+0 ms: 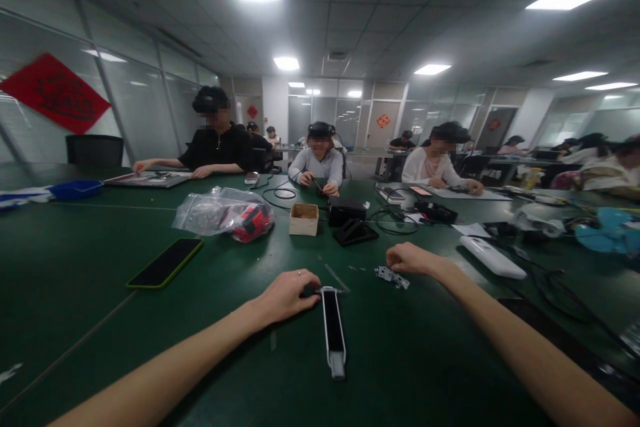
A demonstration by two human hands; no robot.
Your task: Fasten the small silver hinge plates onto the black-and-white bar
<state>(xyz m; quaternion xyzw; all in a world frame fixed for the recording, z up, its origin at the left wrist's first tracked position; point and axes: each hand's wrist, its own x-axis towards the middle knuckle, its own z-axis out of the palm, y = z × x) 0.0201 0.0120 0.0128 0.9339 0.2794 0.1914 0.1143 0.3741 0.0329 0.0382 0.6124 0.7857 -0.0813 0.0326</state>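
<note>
On the green table (400, 360) lies a long narrow device (334, 327) with a dark face and a pale frame, its far end close to my left hand. My left hand (293, 295) rests at that end, fingers curled round a small dark piece that is mostly hidden. Farther right, my right hand (407, 258) is closed just above a small cluster of silvery metal parts (391, 277); whatever its fingertips grip is too small to make out.
A green-edged phone (167, 263) lies left, below a plastic bag with red items (250, 220). Ahead are a small open box (303, 220) and a black stand (356, 232). A white case (491, 257) and cables lie right. People sit across the table.
</note>
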